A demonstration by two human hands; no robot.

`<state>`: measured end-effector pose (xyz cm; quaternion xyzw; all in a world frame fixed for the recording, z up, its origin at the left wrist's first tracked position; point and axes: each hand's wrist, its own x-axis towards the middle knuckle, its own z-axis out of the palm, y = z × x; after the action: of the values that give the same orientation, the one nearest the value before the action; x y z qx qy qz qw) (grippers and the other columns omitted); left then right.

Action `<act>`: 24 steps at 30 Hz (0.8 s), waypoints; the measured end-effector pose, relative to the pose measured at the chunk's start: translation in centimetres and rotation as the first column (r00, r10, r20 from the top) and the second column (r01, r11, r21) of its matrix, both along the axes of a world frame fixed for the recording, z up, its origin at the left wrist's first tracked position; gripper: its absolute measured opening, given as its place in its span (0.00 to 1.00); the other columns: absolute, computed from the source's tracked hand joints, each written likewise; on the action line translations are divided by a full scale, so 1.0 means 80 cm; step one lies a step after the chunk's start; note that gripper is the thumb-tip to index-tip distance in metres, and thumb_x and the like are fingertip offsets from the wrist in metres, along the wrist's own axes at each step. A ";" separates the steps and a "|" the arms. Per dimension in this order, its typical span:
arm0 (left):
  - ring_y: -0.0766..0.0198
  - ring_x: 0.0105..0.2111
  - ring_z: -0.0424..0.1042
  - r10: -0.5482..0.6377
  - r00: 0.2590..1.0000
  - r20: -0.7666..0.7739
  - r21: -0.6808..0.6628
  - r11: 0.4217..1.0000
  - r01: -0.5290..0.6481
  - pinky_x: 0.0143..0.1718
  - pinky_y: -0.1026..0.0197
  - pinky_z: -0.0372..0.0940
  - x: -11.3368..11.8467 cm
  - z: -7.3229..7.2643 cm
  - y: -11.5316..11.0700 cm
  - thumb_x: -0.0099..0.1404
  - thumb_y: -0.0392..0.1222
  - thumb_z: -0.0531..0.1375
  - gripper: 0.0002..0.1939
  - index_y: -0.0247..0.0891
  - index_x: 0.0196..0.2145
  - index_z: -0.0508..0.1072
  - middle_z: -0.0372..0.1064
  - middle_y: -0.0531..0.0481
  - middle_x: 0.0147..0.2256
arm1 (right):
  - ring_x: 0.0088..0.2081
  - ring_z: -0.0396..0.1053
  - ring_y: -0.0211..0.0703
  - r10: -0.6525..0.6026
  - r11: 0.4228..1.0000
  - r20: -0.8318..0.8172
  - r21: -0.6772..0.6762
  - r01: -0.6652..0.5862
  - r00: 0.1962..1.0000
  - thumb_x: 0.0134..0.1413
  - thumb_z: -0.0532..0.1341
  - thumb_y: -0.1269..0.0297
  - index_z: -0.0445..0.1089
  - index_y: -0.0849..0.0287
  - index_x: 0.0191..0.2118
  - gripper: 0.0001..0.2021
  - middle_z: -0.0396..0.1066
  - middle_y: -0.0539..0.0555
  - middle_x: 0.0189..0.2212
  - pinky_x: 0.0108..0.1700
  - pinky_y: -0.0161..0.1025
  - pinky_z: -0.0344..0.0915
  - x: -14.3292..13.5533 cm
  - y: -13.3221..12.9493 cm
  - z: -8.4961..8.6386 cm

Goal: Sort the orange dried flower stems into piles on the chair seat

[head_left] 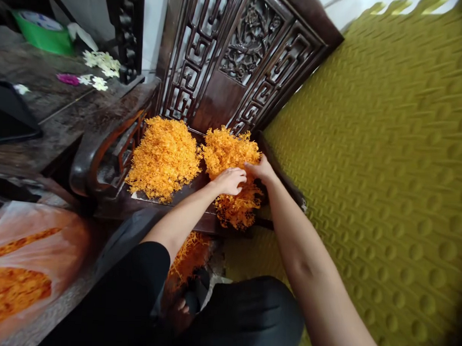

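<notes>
Two heaps of small orange flowers lie on the seat of a dark carved wooden chair (226,99). My left hand (230,181) rests palm down on the front of the right heap (232,150), its fingers curled into the flowers. At that heap's right edge, my right hand (262,169) grips a bunch, thumb on top and fingertips hidden in the blossoms. Below both hands, more orange flowers (237,208) hang over the seat's front edge. The left heap (165,158) sits apart from my hands, beside the armrest.
An olive-green textured mat (386,163) stands along the right. On the left, a dark wooden table (47,98) bears a green tape roll (42,32), white flowers (102,62) and a black object (11,112). Clear plastic bags (71,238) with orange flowers are lower left.
</notes>
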<state>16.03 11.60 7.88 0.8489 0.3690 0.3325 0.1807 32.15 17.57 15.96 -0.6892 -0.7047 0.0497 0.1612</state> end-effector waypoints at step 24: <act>0.29 0.74 0.32 0.257 0.963 -0.079 -0.478 0.838 -0.262 0.68 0.29 0.50 -0.006 -0.014 0.027 0.56 0.63 0.69 0.57 0.51 0.75 0.47 0.28 0.43 0.77 | 0.52 0.72 0.77 -0.178 0.755 0.355 0.647 -0.103 0.918 0.62 0.57 0.47 0.80 0.41 0.44 0.15 0.76 0.64 0.32 0.51 0.75 0.65 0.027 -0.104 0.317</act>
<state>15.55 13.80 6.80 0.7207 0.5529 0.2460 0.3383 34.34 9.28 41.31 -0.5986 -0.6804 -0.3430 0.2471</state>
